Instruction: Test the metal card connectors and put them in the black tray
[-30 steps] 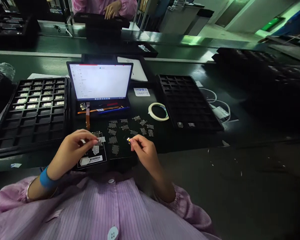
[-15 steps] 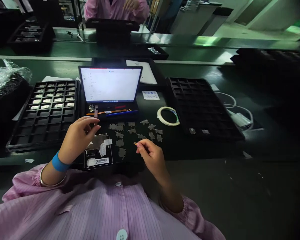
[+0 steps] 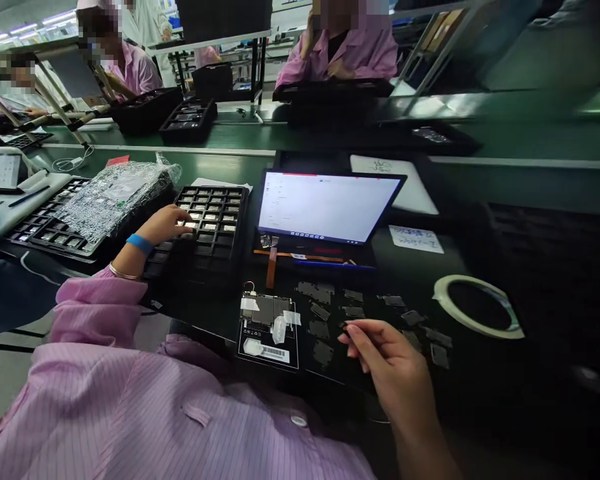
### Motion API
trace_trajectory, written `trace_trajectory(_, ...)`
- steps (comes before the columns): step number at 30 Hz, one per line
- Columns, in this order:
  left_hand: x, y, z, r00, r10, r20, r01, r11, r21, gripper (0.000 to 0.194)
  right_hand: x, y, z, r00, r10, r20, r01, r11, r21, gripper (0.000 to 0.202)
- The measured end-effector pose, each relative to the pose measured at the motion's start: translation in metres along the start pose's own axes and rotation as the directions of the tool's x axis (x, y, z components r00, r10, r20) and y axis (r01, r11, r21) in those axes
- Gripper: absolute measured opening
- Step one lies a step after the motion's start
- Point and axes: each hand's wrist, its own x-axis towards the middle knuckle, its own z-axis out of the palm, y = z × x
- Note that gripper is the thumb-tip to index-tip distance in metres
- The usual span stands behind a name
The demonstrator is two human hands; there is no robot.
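Left hand (image 3: 164, 224) at tray (image 3: 221, 249), maybe getting parts (image 3: 211, 217); cannot tell if gripping. Right hand (image 3: 391, 355) pinched on tiny bit (image 3: 345, 325). Needs careful fingers.

Left hand (image 3: 164, 225): gone from over the board and cable to the left compartment tray (image 3: 211, 261), reaching in at the left side of the filled rows; too small to tell whether gripping a part.
Barcoded board (image 3: 276, 311): uncovered, showing up to the red wire at the top.
Orange flex cable (image 3: 271, 270): free of the overlapping fingers.
Small piece (image 3: 345, 325) in the right hand (image 3: 393, 363): dark at the visible end, formerly yellowish.
Camera: swung leftward, taking in the whole wrapped package (image 3: 123, 190) and a far-left co-worker (image 3: 137, 70).
Co-worker opposite (image 3: 377, 63): now holding one hand up by the head.
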Motion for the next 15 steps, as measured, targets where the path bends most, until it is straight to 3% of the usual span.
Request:
trace_trajectory(5, 0.022, -0.009, 0.015, 0.992, 0.065, 0.111, -0.069, 0.997, 0.035, 0.033, -0.002, 0.007, -0.005, 1.000, -0.019, 0.014, 0.019, 1.000, 0.002, 0.029)
trace_trajectory(15, 0.027, -0.021, 0.016, 0.987, 0.115, 0.109, -0.120, 0.992, 0.042, 0.021, -0.002, 0.006, -0.003, 0.997, -0.068, 0.025, 0.068, 0.998, 0.006, 0.026)
